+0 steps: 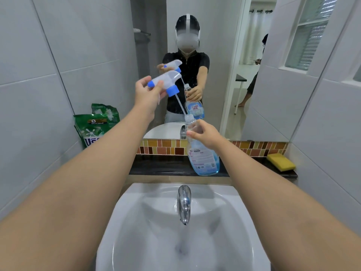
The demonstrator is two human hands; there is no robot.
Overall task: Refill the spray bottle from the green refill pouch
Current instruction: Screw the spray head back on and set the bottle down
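My left hand [148, 92] holds the white and blue trigger sprayer head [167, 81], lifted up and tilted. Its thin dip tube [180, 105] still reaches down into the open bottle neck. My right hand [205, 133] grips the neck of the clear spray bottle [204, 157], which stands tilted on the dark counter ledge [156, 167] with blue liquid low inside. The green refill pouch [96, 124] leans upright against the left wall, apart from both hands, its top crumpled.
A white sink [148, 222] with a chrome tap [184, 204] lies directly below my arms. A yellow sponge [281, 162] rests on the ledge at right. The mirror [214, 55] behind the ledge reflects me and another person standing in a doorway.
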